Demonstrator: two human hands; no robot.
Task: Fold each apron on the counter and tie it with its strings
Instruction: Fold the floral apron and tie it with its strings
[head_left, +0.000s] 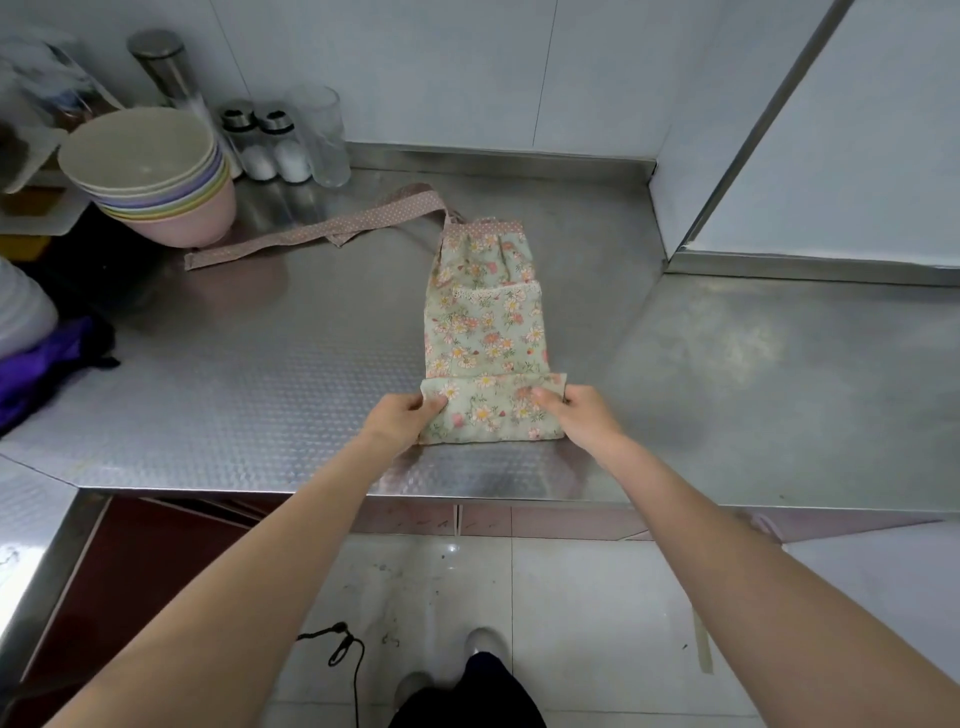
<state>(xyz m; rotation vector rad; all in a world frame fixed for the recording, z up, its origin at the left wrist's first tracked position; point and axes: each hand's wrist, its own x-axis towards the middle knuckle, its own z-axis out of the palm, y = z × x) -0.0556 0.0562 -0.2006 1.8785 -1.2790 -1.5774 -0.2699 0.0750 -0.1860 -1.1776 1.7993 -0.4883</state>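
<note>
Both hands, left grip (402, 415) and right grip (574, 410), pinch the floral apron's (485, 332) folded near end on the counter (260, 374).

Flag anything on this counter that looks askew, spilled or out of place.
Nothing is spilled or damaged. The floral apron lies in a narrow strip, its near end folded over and pinched by the left hand and right hand. Only its dotted strings sprawl loose and crooked toward the stacked bowls.

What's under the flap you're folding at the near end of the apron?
Both hands, left hand and right hand, pinch the flap. Beneath it lies more apron on the counter; anything else is covered.
</note>
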